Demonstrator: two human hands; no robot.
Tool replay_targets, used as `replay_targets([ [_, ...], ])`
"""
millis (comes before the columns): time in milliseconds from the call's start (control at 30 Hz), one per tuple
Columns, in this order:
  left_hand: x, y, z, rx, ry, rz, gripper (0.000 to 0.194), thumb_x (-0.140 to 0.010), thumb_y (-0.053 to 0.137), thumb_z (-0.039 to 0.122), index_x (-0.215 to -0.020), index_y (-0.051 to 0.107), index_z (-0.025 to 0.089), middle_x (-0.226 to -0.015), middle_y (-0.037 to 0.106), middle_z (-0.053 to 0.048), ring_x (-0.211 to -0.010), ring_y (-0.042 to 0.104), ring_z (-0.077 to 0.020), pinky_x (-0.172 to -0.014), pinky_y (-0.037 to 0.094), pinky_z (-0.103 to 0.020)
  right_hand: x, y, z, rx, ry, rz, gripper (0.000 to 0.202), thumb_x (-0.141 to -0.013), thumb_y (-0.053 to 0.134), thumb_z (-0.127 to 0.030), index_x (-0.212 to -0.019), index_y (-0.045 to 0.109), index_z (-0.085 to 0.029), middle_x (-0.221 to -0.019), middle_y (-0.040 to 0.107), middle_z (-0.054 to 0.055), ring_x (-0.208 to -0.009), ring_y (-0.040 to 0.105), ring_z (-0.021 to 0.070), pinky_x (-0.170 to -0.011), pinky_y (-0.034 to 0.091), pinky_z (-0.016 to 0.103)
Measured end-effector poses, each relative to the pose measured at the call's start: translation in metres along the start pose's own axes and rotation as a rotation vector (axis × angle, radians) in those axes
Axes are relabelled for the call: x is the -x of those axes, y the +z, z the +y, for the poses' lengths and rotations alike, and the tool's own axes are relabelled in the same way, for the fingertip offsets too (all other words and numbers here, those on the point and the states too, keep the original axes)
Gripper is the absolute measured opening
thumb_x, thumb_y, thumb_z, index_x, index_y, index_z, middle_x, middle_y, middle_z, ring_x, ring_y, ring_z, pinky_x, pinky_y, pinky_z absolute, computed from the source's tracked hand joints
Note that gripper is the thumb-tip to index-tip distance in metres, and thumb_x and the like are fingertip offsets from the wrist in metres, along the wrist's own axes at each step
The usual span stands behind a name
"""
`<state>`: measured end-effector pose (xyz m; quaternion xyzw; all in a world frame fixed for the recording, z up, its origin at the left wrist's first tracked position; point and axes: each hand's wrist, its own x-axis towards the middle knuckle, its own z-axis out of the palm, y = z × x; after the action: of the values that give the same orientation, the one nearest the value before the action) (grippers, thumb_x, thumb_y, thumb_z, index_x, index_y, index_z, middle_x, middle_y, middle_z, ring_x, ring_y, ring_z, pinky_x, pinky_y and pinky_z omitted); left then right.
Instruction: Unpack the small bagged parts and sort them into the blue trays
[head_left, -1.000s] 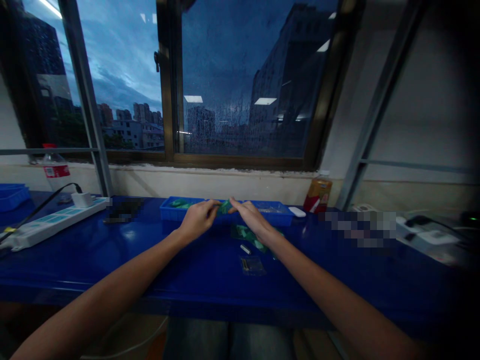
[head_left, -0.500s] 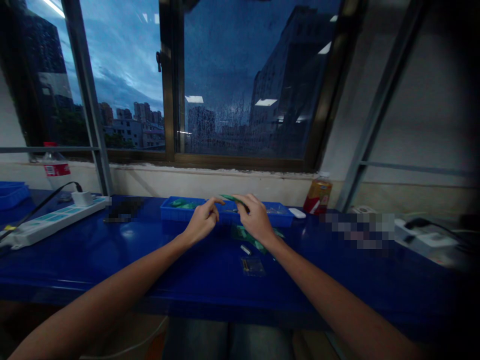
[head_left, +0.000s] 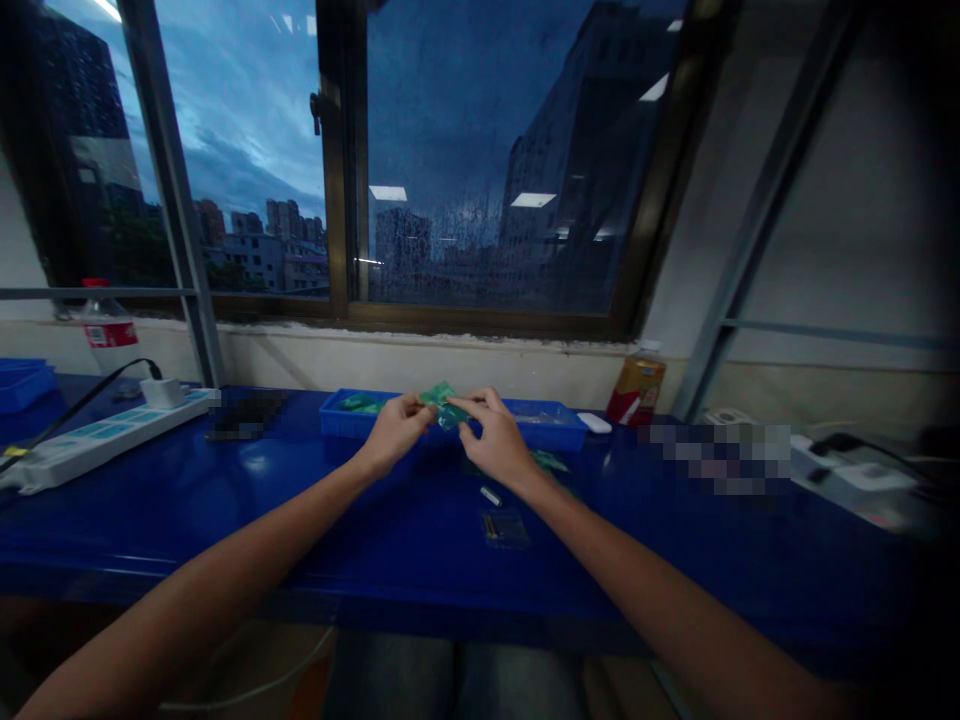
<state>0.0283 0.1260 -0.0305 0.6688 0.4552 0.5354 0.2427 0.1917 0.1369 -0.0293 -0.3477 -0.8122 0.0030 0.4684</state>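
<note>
While the left hand [head_left: 397, 430] pinches a green packet [head_left: 437, 395] by its near left edge, the right hand [head_left: 495, 440] meets it from the other side, its index finger laid across the surface. The left hand's grip is narrow, thumb against fingertips; the right hand is partly curled, and I cannot tell whether it clamps the film or only presses on it. The packet is up off the counter [head_left: 375, 575], between the 2 hands and just in front of the blue tray [head_left: 349, 428].

As far as can be judged, the handling of this 1 packet is midway: it is picked up and spread between the fingers, but not set down. Whether it is sealed, opened or filled is too dim to make out. More green packets [head_left: 358, 403] lie in the tray's left part, and green pieces [head_left: 551, 461] lie on the counter beside the right forearm; which of these are finished and which are waiting does not show. Nearer the person, 1 small white cylinder [head_left: 490, 496] and 1 clear bag [head_left: 505, 530] lie apart from both hands, so neither is being worked on.
</note>
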Motion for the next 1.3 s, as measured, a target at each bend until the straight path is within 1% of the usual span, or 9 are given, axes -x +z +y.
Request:
replay_targets([
  [267, 0.011, -0.004, 0.008, -0.681, 0.553, -0.084, 0.019, -0.080, 0.046, 0.018, -0.092, 0.061, 0.019, -0.088, 0.061, -0.006, -0.086, 0.054, -0.0193, -0.077, 0.040, -0.030, -0.003, 0.003, -0.005, -0.521, 0.561, -0.236, 0.045, -0.082, 0.035, -0.050, -0.084, 0.063, -0.014, -0.068, 0.060, 0.004, -0.062, 0.053, 0.0143, -0.056, 0.039, 0.025],
  [367, 0.011, 0.000, 0.010, -0.512, 0.470, -0.154, 0.020, -0.081, 0.046, 0.027, -0.086, 0.062, 0.017, -0.084, 0.061, -0.006, -0.083, 0.054, -0.0191, -0.076, 0.041, -0.030, -0.002, 0.002, -0.005, -0.284, 0.324, -0.114, 0.031, -0.083, 0.040, -0.036, -0.089, 0.063, -0.016, -0.075, 0.059, 0.005, -0.071, 0.054, 0.0163, -0.065, 0.042, 0.027],
  [467, 0.007, 0.000, 0.011, -0.104, 0.152, -0.192, 0.044, -0.085, 0.033, 0.046, -0.078, 0.061, 0.013, -0.074, 0.061, -0.006, -0.069, 0.055, -0.0160, -0.062, 0.042, -0.026, 0.001, 0.000, -0.006, -0.039, 0.011, -0.062, 0.030, -0.082, 0.040, -0.020, -0.105, 0.060, -0.021, -0.088, 0.054, 0.006, -0.086, 0.052, 0.0171, -0.080, 0.040, 0.029],
  [600, 0.002, -0.003, 0.010, 0.237, -0.099, -0.185, 0.049, -0.081, 0.036, 0.054, -0.070, 0.058, 0.011, -0.070, 0.060, -0.006, -0.062, 0.053, -0.0127, -0.051, 0.039, -0.021, 0.004, 0.002, -0.004, 0.076, -0.074, -0.079, 0.046, -0.076, 0.039, -0.008, -0.118, 0.053, -0.021, -0.095, 0.046, 0.008, -0.089, 0.050, 0.0174, -0.084, 0.041, 0.030],
  [767, -0.005, -0.006, -0.001, 0.096, -0.055, -0.044, 0.028, -0.073, 0.054, 0.041, -0.073, 0.058, 0.013, -0.056, 0.053, 0.001, -0.050, 0.047, -0.0096, -0.048, 0.036, -0.020, 0.003, 0.000, -0.007, 0.084, -0.063, 0.026, 0.056, -0.062, 0.046, -0.003, -0.114, 0.055, -0.022, -0.098, 0.044, 0.008, -0.098, 0.044, 0.0217, -0.091, 0.038, 0.036],
  [900, -0.005, -0.012, -0.005, -0.228, 0.214, 0.166, 0.021, -0.079, 0.049, 0.033, -0.084, 0.060, 0.016, -0.068, 0.059, -0.002, -0.059, 0.052, -0.0124, -0.057, 0.040, -0.023, -0.002, -0.002, -0.012, -0.148, 0.214, 0.046, 0.022, -0.070, 0.052, -0.023, -0.088, 0.064, -0.018, -0.089, 0.052, 0.006, -0.088, 0.050, 0.0203, -0.083, 0.041, 0.036],
  [1067, 0.004, -0.007, 0.001, -0.463, 0.540, 0.006, 0.020, -0.083, 0.044, 0.020, -0.092, 0.062, 0.019, -0.087, 0.059, -0.006, -0.081, 0.055, -0.0154, -0.076, 0.042, -0.027, -0.006, 0.003, -0.007, -0.678, 0.592, -0.175, 0.042, -0.080, 0.037, -0.049, -0.077, 0.059, -0.013, -0.064, 0.057, 0.004, -0.058, 0.054, 0.0141, -0.052, 0.040, 0.024],
  [1200, 0.007, 0.001, 0.007, -0.394, 0.503, -0.105, 0.020, -0.083, 0.047, 0.025, -0.093, 0.063, 0.020, -0.090, 0.059, -0.006, -0.085, 0.054, -0.0165, -0.079, 0.042, -0.028, -0.005, 0.003, -0.004, -0.470, 0.445, -0.100, 0.025, -0.080, 0.042, -0.033, -0.077, 0.059, -0.014, -0.062, 0.055, 0.002, -0.059, 0.053, 0.0140, -0.055, 0.041, 0.025],
  [1300, 0.004, 0.001, 0.008, -0.175, 0.223, -0.088, 0.036, -0.085, 0.038, 0.041, -0.085, 0.063, 0.015, -0.080, 0.062, -0.006, -0.076, 0.055, -0.0164, -0.069, 0.043, -0.027, -0.003, -0.001, -0.005, -0.170, 0.120, -0.029, 0.023, -0.082, 0.041, -0.024, -0.081, 0.063, -0.017, -0.072, 0.056, 0.004, -0.073, 0.054, 0.0162, -0.070, 0.042, 0.028],
])
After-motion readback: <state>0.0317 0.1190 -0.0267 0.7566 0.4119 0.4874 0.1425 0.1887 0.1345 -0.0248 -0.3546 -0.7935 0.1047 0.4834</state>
